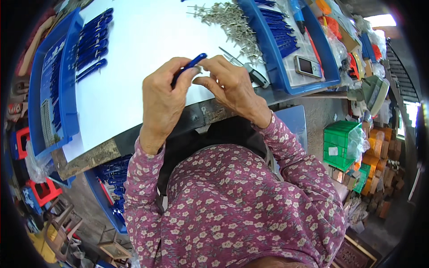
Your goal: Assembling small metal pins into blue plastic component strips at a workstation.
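Observation:
My left hand (161,96) is closed round a slim blue pen-shaped handle (195,60), which tilts up to the right above the white work surface. Close by its upper end, my right hand (232,85) has thumb and forefinger bent toward each other. Whatever they pinch, if anything, is too small to make out. Beyond my right hand spreads a pile of small metal cross-shaped pins (230,27). A grey-and-black tool with a thin metal shaft (257,76) lies beside that hand. Several similar blue handles (94,40) lie in bunches at the left.
A blue tray (69,94) stands at the left, with blue pieces inside. Another blue tray (275,67) at the right holds blue pieces and a mobile phone (307,66). Below the table's left edge sits a bin of blue parts (114,174). A green crate (340,145) stands on the floor.

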